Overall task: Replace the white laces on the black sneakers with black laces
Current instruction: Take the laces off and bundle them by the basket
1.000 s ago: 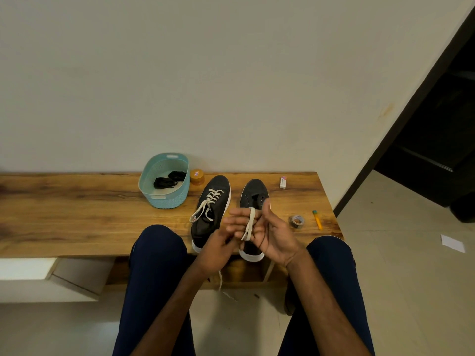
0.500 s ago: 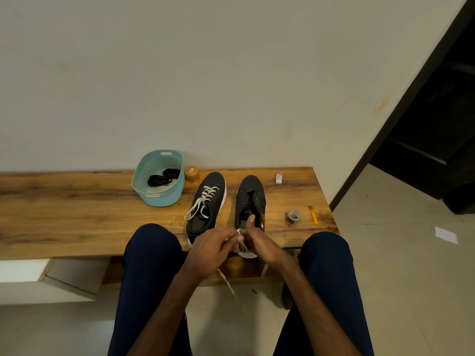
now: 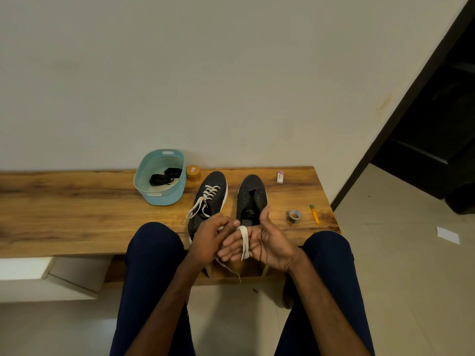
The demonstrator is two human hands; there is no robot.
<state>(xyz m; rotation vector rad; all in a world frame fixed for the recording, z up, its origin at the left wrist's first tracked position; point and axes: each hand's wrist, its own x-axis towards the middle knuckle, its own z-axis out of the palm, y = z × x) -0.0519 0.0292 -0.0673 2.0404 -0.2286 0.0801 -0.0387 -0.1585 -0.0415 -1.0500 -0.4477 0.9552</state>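
Observation:
Two black sneakers stand side by side on the wooden bench [image 3: 77, 214]. The left sneaker [image 3: 209, 199] carries its white lace, loosened at the top. No lace is in the right sneaker [image 3: 252, 196]. In front of the shoes my right hand [image 3: 267, 240] is held palm up with fingers straight, and the removed white lace [image 3: 243, 242] is looped round those fingers. My left hand [image 3: 212, 235] pinches the lace beside them; a loose end hangs below. Black laces [image 3: 162, 178] lie in the teal basket [image 3: 164, 196].
An orange-lidded jar [image 3: 193, 172] stands next to the basket. To the right of the shoes lie a small white box [image 3: 280, 177], a tape roll [image 3: 293, 216] and a yellow marker [image 3: 314, 214]. My knees sit close to the bench's front edge.
My right hand has turned palm up with straight fingers, and the lace now sits looped across them. My left hand has moved along the lace beside them.

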